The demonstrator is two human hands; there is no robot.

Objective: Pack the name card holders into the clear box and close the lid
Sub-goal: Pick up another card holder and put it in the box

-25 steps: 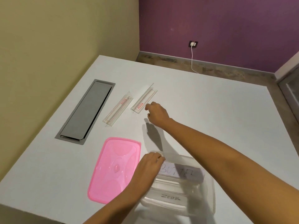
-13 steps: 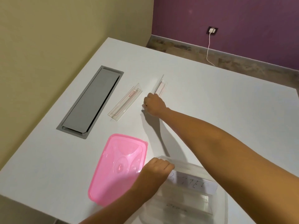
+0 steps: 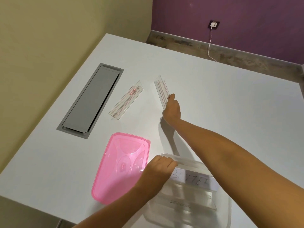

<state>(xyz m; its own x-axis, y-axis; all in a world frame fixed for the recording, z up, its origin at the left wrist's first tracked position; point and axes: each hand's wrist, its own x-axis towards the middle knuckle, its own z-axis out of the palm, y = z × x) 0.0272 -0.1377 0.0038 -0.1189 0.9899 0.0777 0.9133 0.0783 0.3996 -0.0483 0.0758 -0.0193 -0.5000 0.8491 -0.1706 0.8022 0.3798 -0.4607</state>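
My right hand (image 3: 171, 110) grips the near end of a clear name card holder (image 3: 161, 91), which is tilted up off the white table (image 3: 230, 99). A second clear holder (image 3: 125, 100) with a red label lies flat to its left. My left hand (image 3: 158, 171) rests on the far left rim of the clear box (image 3: 225, 209) at the table's near edge. Inside the box sit two holders with handwritten cards (image 3: 194, 181). The pink lid (image 3: 121, 165) lies flat on the table, left of the box.
A grey cable hatch (image 3: 90, 100) is set into the table at the left. The table's near edge runs below the lid. A wall socket with a white cable (image 3: 213, 25) is on the purple wall beyond the table.
My right hand reached the right-hand holder, closed on its near end and lifted and turned it. My left hand stayed on the box rim. The view shifted.
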